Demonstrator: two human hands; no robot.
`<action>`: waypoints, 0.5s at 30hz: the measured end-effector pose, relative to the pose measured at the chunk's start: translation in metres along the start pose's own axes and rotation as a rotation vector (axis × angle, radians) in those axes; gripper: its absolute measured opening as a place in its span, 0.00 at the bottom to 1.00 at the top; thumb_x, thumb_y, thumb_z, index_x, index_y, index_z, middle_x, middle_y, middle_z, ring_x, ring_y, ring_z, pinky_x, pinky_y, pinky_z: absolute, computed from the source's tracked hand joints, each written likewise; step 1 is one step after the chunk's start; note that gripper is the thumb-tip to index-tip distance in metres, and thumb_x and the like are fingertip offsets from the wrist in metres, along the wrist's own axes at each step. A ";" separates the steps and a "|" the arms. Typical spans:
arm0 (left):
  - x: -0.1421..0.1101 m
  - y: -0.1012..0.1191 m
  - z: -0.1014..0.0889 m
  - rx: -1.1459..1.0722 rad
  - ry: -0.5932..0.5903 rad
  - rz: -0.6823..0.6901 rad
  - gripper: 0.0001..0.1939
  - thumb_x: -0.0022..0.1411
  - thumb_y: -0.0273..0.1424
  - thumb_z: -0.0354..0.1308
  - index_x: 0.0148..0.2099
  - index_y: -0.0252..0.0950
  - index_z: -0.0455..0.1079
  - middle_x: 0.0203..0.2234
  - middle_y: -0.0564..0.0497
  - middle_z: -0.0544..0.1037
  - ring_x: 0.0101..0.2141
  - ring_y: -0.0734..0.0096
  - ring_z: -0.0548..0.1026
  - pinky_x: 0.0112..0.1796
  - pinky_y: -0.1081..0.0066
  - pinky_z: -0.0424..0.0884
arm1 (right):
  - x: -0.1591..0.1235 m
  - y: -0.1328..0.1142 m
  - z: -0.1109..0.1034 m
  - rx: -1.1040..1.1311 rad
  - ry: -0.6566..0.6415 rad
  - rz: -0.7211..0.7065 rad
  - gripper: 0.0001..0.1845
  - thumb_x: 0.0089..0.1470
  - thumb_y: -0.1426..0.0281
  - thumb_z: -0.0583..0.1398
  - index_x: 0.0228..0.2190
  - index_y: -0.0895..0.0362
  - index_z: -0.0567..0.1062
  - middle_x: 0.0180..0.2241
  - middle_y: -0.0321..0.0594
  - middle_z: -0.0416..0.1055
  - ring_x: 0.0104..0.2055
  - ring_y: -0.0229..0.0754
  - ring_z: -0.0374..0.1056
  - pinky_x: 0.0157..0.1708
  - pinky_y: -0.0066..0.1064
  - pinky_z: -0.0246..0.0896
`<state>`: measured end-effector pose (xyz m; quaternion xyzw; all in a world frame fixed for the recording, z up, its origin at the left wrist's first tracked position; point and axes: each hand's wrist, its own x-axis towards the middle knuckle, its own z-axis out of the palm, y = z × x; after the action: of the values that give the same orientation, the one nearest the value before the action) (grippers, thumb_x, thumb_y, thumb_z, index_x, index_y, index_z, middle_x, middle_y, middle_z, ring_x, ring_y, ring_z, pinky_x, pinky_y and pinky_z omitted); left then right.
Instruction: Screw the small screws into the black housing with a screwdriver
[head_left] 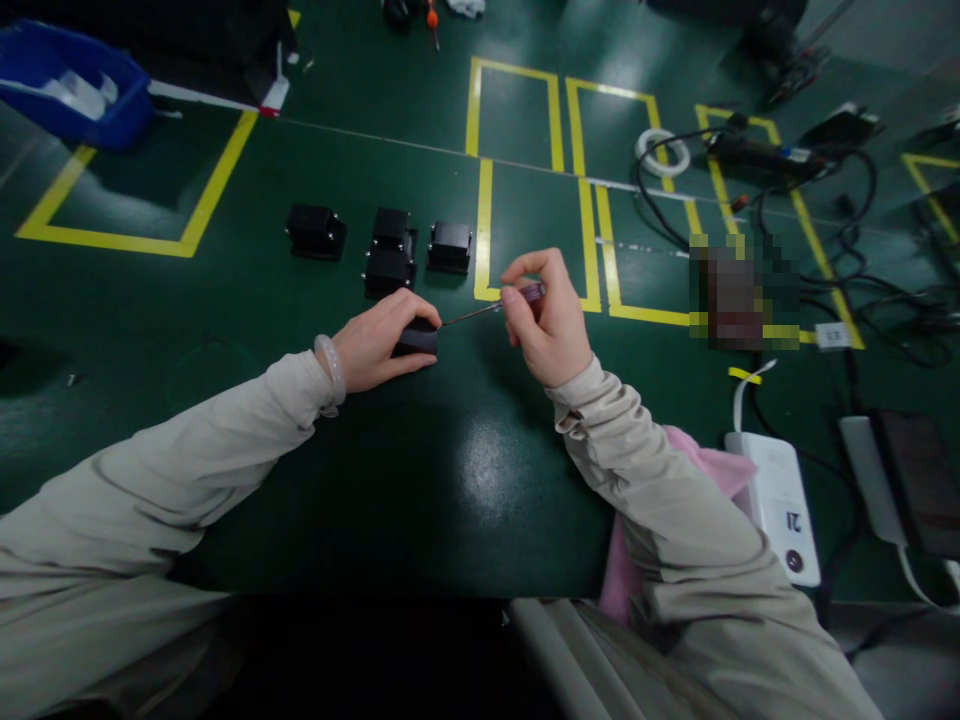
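My left hand (382,342) grips a small black block-shaped part (416,338) against the green table, thumb on the near side and fingers over the far side. In my right hand (549,318) is a screwdriver (532,292) with a dark purplish handle. Its thin shaft points left, and the tip meets the right end of the black part, close to my left fingertips. Just beyond my left hand lie several similar black parts (390,268) with small shiny screws at their sides. One more black part (315,232) sits apart on the left.
Yellow tape outlines (484,230) mark the green table (480,530). A blue bin (120,110) stands far left. On the right are a white tape roll (679,150), tangled black cables (847,235), a white power bank (784,510), a phone (919,480) and a pink cloth (709,460).
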<state>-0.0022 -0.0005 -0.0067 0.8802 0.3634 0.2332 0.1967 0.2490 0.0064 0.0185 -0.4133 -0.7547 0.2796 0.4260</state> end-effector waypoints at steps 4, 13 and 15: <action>0.000 0.000 0.000 0.004 -0.013 -0.014 0.17 0.65 0.37 0.60 0.53 0.36 0.65 0.47 0.45 0.72 0.48 0.59 0.73 0.50 0.60 0.72 | 0.000 0.000 0.000 0.007 0.009 0.006 0.17 0.66 0.51 0.53 0.40 0.52 0.65 0.31 0.33 0.65 0.28 0.35 0.62 0.31 0.33 0.65; 0.000 0.000 -0.001 -0.004 -0.024 -0.005 0.16 0.66 0.38 0.59 0.52 0.37 0.66 0.47 0.45 0.73 0.49 0.59 0.73 0.51 0.59 0.72 | 0.000 0.000 0.000 0.004 0.002 -0.002 0.17 0.66 0.51 0.53 0.41 0.52 0.65 0.27 0.31 0.62 0.25 0.34 0.59 0.29 0.32 0.63; 0.000 -0.001 -0.001 -0.006 -0.015 0.017 0.16 0.66 0.38 0.59 0.52 0.37 0.66 0.47 0.45 0.73 0.49 0.59 0.73 0.51 0.59 0.72 | 0.000 0.000 0.000 0.004 0.004 -0.001 0.16 0.66 0.53 0.54 0.41 0.52 0.65 0.26 0.29 0.61 0.24 0.34 0.59 0.29 0.32 0.63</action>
<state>-0.0035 -0.0001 -0.0065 0.8844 0.3539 0.2294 0.2000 0.2491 0.0067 0.0190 -0.4127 -0.7534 0.2802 0.4284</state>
